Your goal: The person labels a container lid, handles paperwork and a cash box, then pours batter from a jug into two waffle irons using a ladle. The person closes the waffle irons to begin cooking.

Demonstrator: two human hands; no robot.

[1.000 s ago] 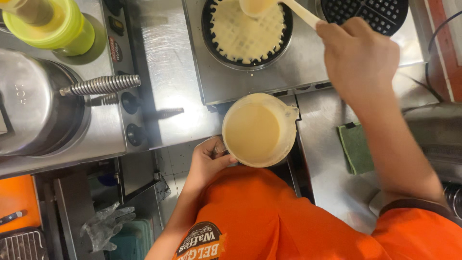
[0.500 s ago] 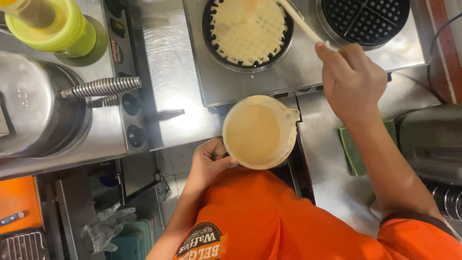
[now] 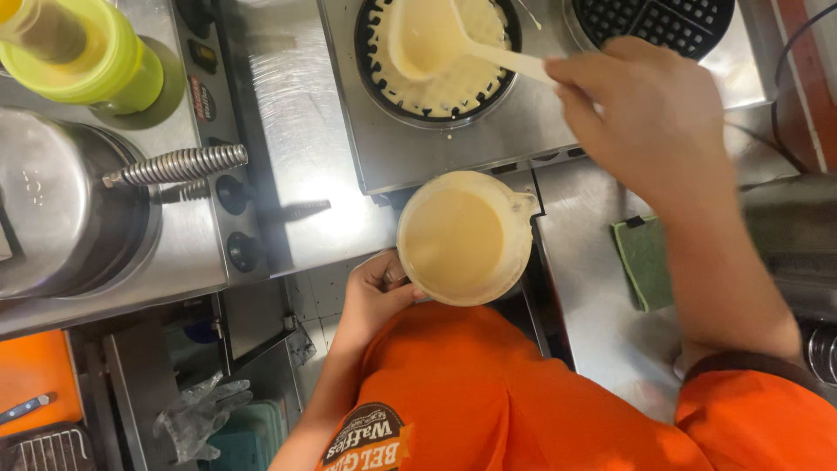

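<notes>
Both hands are busy from where I watch through the head camera. My right hand (image 3: pixel 649 113), upper right of centre, is closed around the handle of a pale ladle (image 3: pixel 436 39), whose bowl carries batter and sits over the batter-filled round waffle iron (image 3: pixel 436 61) at top centre. My left hand (image 3: pixel 379 292), low centre, is curled tight on the handle of a batter jug (image 3: pixel 462 237), a pale plastic pitcher nearly full of cream batter, held just below the iron's steel front edge.

At the upper right corner I see a second waffle plate (image 3: pixel 663 22), dark and bare, its grid split in quarters. A green cloth (image 3: pixel 647 262) lies on the steel counter (image 3: pixel 593 288) at right, beside my forearm. In the upper left corner stands a lime-green lidded container (image 3: pixel 96 61). Below it is a big steel dome with a coiled spring handle (image 3: pixel 174 166) sticking out to the right. Black knobs (image 3: pixel 231 194) line the panel next to it, and above them is a small red-and-white oval label (image 3: pixel 201 98). An orange board (image 3: pixel 35 375) shows at lower left. My orange shirt (image 3: pixel 488 401) fills the bottom, with an oval patch (image 3: pixel 366 440) in brown and white.
</notes>
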